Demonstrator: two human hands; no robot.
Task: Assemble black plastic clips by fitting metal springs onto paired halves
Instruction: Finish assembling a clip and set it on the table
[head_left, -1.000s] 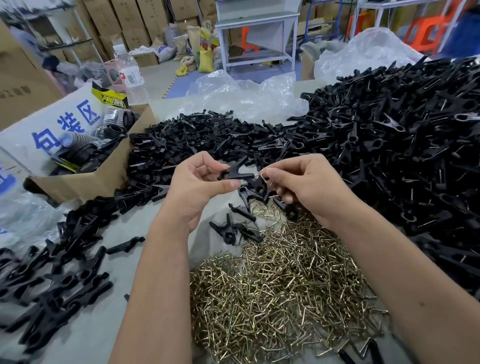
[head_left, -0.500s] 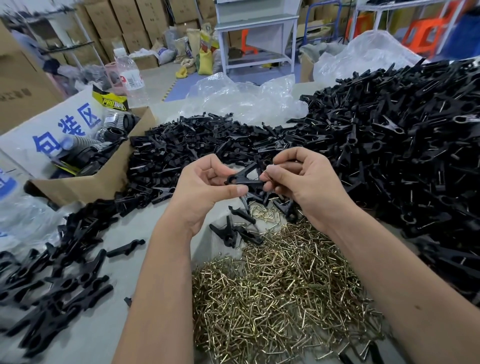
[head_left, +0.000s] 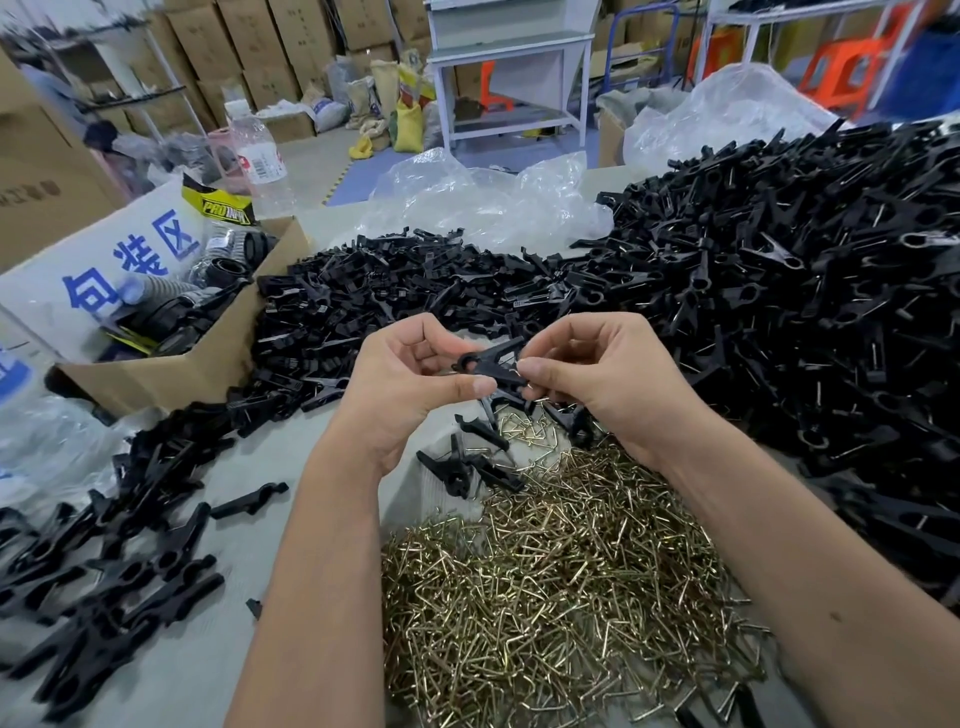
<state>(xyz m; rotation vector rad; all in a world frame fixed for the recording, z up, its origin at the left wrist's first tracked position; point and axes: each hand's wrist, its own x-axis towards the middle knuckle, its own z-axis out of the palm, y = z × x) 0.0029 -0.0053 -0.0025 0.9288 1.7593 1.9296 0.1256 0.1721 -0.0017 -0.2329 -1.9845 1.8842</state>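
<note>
My left hand (head_left: 410, 382) pinches a pair of black clip halves (head_left: 491, 364) between thumb and fingers, above the table's middle. My right hand (head_left: 597, 374) meets it from the right, its fingertips pinching a thin metal spring (head_left: 519, 370) against the clip; the spring is mostly hidden by the fingers. Below the hands lies a heap of brass-coloured metal springs (head_left: 561, 571). A few loose black clips (head_left: 467, 465) lie just under my left wrist.
A large mound of black clips (head_left: 805, 312) fills the right side, a flatter heap of clip halves (head_left: 395, 291) lies behind the hands, and more clips (head_left: 104, 571) sit at the left. A cardboard box (head_left: 171, 364) stands at the left, clear plastic bags (head_left: 483, 202) behind.
Both hands have risen slightly and closed in on each other. The clip halves now sit pressed together between them, with my right fingertips working the spring at the clip.
</note>
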